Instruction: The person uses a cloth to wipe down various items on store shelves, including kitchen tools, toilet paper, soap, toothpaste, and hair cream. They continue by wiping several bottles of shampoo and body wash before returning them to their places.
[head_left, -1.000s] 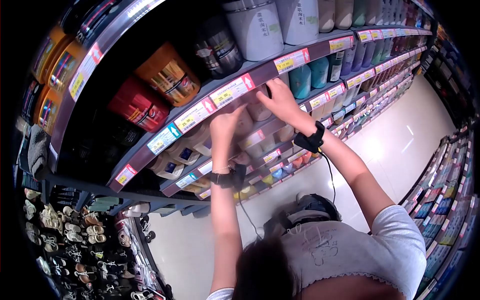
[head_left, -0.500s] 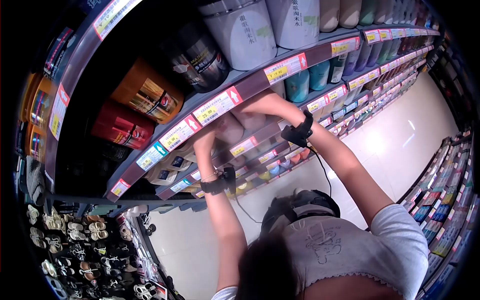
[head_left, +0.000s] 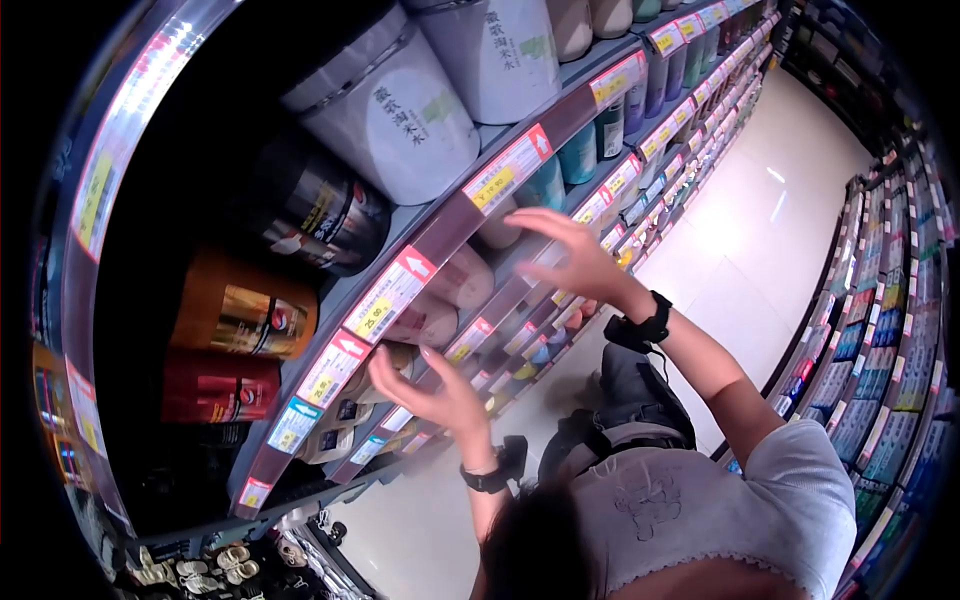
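Note:
My left hand (head_left: pixel 435 398) is in front of the second shelf, fingers apart and holding nothing. Its fingertips are near the price strip (head_left: pixel 370 325) and the bottles behind it. My right hand (head_left: pixel 580 258) is further along the same shelf, also empty, with thumb and fingers spread. Between the hands stand a pink bottle (head_left: pixel 424 320) and another pink bottle (head_left: pixel 463 277), partly under the shelf above. A beige bottle (head_left: pixel 497 231) sits close to my right fingertips, with a teal bottle (head_left: pixel 545 186) beyond it. Cream bottles (head_left: pixel 335 437) lie left of my left hand.
Large white tubs (head_left: pixel 400 125), a black jar (head_left: pixel 335 215), an orange jar (head_left: pixel 255 315) and a red jar (head_left: pixel 225 388) occupy the upper shelf. Across the tiled aisle floor (head_left: pixel 735 225) runs another stocked shelf (head_left: pixel 865 370). Shoes (head_left: pixel 215 570) are at the lower left.
Both hands have drawn back out of the shelf, and their fingers have spread. The pink bottles now show more fully. The view has shifted and turned.

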